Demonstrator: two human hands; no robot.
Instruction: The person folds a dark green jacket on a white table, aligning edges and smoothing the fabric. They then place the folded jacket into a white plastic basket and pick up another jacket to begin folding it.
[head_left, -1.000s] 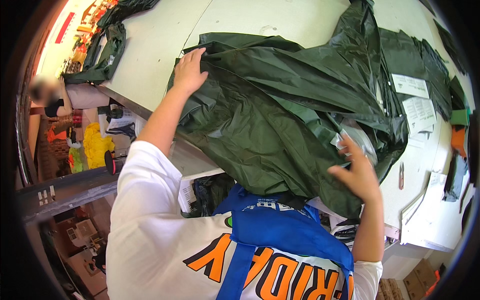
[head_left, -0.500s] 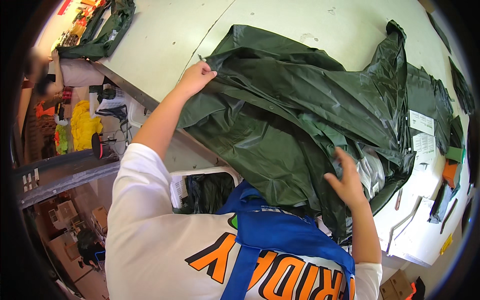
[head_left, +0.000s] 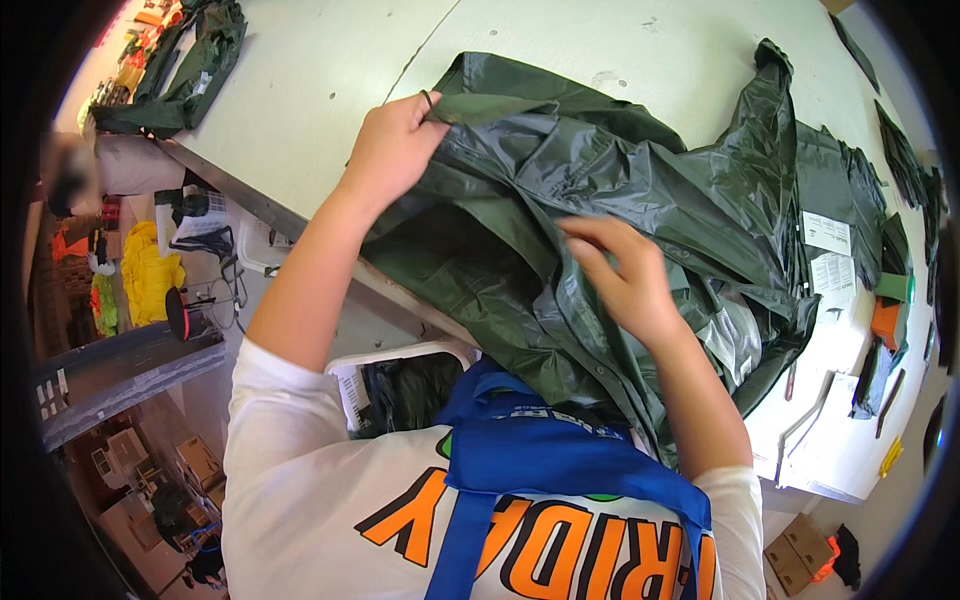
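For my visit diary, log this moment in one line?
left hand: holds edge of dark green garment; right hand: over it, contact unclear; surface: white table

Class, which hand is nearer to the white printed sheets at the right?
Right. The right hand is left of the white printed sheets, at the middle of the dark green garment; the left hand is farther left, holding the garment's edge.

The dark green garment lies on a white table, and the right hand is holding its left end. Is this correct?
Not quite: the head view shows that it is the left hand that holds the left end of the dark green garment. The garment does lie on a white table.
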